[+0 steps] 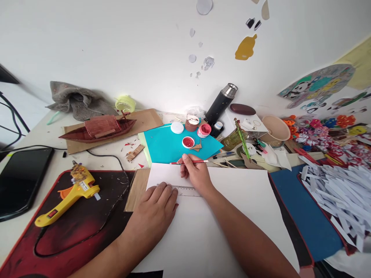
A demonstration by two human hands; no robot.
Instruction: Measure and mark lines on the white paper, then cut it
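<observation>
A large white sheet of paper (232,200) lies before me. Across its upper part is a clear ruler (189,191), partly covered by both hands. My left hand (158,208) rests palm down on the sheet, its fingers lying over the ruler's left end. In my right hand (197,175) a red pencil (201,161) is pinched between thumb and fingers, held nearly level with its tip to the left. That hand sits just above the ruler, near the paper's top edge.
Beyond the paper, small paint pots (204,130) stand on turquoise paper (162,143). A red model boat (101,129) sits on cardboard at left, behind a yellow glue gun (69,197) with a trailing cord. A black flask (222,102) leans back; white paper strips (342,193) pile up at right.
</observation>
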